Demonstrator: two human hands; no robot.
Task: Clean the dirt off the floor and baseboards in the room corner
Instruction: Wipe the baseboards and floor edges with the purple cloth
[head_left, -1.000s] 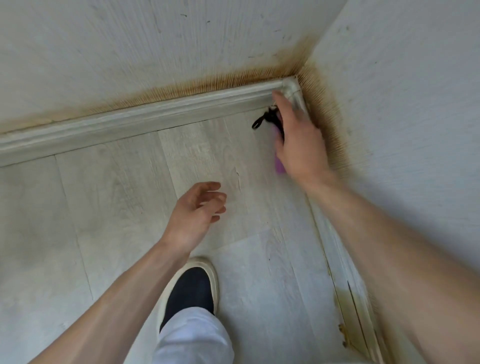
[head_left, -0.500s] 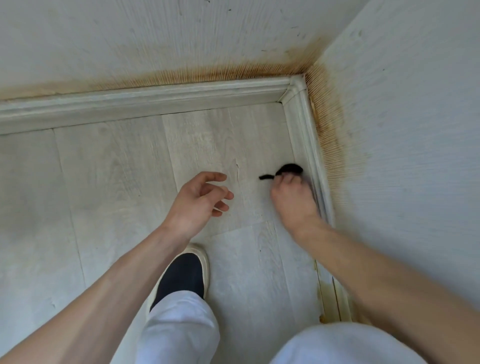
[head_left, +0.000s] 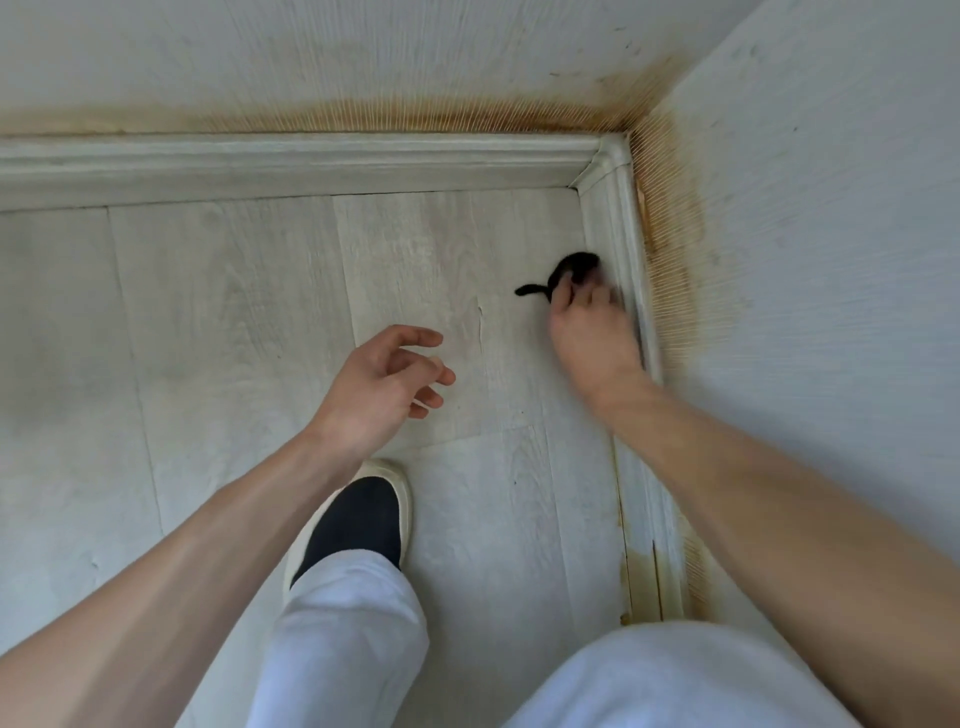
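Right hand is gripping a black tool at the right baseboard; left hand is hanging loose; brown wall staining remaining, so cleaning is looking unfinished.

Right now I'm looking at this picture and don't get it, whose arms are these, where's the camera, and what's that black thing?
The camera sits on a person's head and looks down, so the two bare arms are that person's own. They stand in a room corner where two pale baseboards meet above a light wood-look floor. The right hand is down beside the right baseboard, gripping a small black thing; the picture is blurred there, so I cannot tell what it is. The left hand hovers over the floor, fingers loosely curled, holding nothing. A dark shoe with a pale sole and white trousers show below. Brownish stains run along the walls just above the baseboards.
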